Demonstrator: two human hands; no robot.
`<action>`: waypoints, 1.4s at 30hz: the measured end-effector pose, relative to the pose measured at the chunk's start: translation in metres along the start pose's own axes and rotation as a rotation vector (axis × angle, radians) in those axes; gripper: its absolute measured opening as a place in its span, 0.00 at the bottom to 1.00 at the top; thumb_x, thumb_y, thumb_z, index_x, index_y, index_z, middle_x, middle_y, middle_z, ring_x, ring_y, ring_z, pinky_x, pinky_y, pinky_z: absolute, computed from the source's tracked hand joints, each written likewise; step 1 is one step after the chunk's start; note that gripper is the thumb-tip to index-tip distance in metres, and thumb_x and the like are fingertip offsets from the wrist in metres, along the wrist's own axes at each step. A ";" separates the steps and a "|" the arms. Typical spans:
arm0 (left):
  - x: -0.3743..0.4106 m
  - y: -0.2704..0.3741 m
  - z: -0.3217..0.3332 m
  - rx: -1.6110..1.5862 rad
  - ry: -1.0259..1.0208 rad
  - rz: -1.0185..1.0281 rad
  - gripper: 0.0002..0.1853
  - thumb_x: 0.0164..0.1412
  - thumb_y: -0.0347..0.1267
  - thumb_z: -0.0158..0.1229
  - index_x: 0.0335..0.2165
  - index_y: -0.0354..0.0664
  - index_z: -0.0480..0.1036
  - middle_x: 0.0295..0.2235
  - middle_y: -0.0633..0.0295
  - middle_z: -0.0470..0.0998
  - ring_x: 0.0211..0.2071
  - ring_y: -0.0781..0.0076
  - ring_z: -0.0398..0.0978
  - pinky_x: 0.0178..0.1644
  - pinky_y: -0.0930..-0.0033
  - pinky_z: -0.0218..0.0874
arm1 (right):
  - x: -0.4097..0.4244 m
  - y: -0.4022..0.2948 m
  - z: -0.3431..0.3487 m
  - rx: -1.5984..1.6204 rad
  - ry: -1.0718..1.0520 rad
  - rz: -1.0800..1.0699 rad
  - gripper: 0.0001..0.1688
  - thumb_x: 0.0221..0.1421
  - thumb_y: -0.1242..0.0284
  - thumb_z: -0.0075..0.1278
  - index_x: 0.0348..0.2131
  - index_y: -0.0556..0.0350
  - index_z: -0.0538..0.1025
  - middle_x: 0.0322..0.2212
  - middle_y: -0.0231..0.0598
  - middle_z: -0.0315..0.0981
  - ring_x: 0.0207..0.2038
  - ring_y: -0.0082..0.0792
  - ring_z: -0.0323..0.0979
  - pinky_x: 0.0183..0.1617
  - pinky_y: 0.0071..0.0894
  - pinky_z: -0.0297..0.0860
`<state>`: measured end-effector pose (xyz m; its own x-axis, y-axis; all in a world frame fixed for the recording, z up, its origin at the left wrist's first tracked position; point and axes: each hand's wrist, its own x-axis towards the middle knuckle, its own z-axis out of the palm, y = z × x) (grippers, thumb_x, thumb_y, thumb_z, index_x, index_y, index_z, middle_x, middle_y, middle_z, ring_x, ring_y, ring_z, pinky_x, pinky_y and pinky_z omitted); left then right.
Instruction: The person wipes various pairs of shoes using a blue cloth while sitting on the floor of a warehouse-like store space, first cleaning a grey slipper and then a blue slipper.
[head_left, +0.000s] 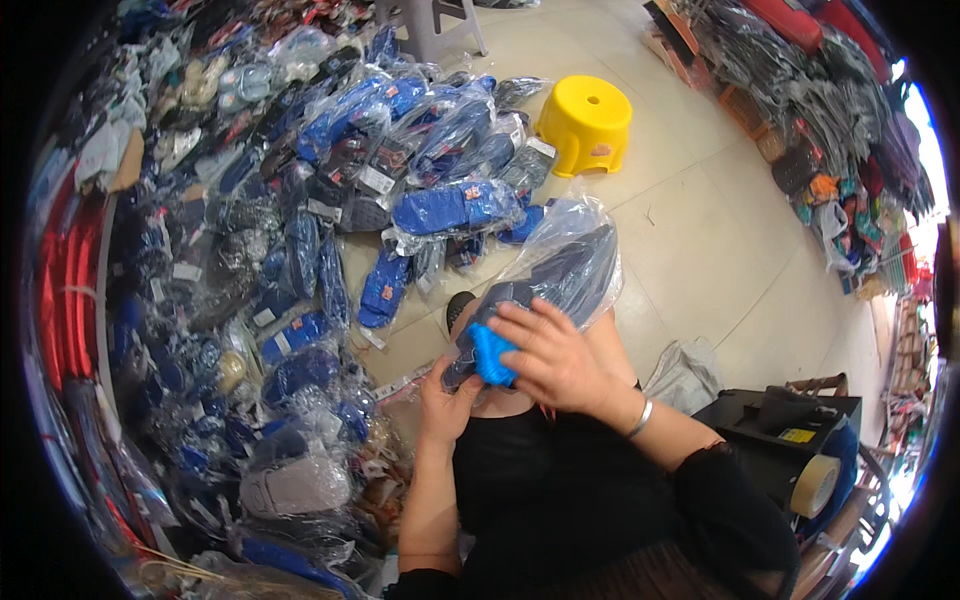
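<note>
A pair of dark slippers in a clear plastic bag (574, 262) lies across the lap, its far end pointing up and right. My left hand (448, 401) grips the near end of the dark slippers, thumb on top. Over them, my right hand (551, 356) presses a bright blue cloth (491, 356) against the dark surface, fingers spread across it. A silver bangle is on the right wrist. Just beyond the hands, a blue slipper in plastic (384, 289) rests on the tiled floor.
A large heap of bagged slippers (300, 172) spreads over the floor at the left. A yellow plastic stool (589, 112) stands ahead, a grey stool (431, 26) behind it. At lower right, a roll of tape (815, 486) sits by a black box (780, 442). More bagged goods line the right side.
</note>
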<state>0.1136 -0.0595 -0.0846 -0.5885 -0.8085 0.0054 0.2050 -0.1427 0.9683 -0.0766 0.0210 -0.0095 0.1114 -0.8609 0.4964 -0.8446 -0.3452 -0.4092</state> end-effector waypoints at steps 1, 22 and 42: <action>0.000 0.000 0.003 -0.040 0.013 -0.003 0.18 0.56 0.28 0.61 0.45 0.33 0.69 0.39 0.62 0.76 0.39 0.77 0.71 0.45 0.75 0.62 | -0.003 0.016 -0.004 -0.031 0.039 0.004 0.16 0.42 0.77 0.53 0.36 0.55 0.71 0.51 0.46 0.66 0.58 0.46 0.60 0.62 0.54 0.52; -0.011 0.007 0.001 -0.313 0.056 -0.203 0.27 0.59 0.34 0.58 0.53 0.30 0.62 0.49 0.55 0.71 0.49 0.64 0.69 0.55 0.63 0.58 | -0.036 0.124 -0.028 0.612 0.161 0.984 0.20 0.47 0.76 0.50 0.42 0.64 0.71 0.52 0.53 0.64 0.57 0.57 0.59 0.61 0.49 0.56; -0.013 0.008 0.012 -0.316 0.114 -0.256 0.27 0.60 0.34 0.56 0.54 0.31 0.61 0.50 0.55 0.70 0.51 0.64 0.68 0.56 0.62 0.57 | -0.032 0.010 0.002 0.104 0.013 0.158 0.18 0.43 0.75 0.54 0.38 0.57 0.73 0.55 0.48 0.61 0.61 0.49 0.55 0.62 0.52 0.53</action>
<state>0.1137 -0.0434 -0.0736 -0.5650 -0.7796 -0.2703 0.3033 -0.5008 0.8107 -0.0877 0.0438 -0.0309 -0.0259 -0.9030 0.4288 -0.7921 -0.2431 -0.5599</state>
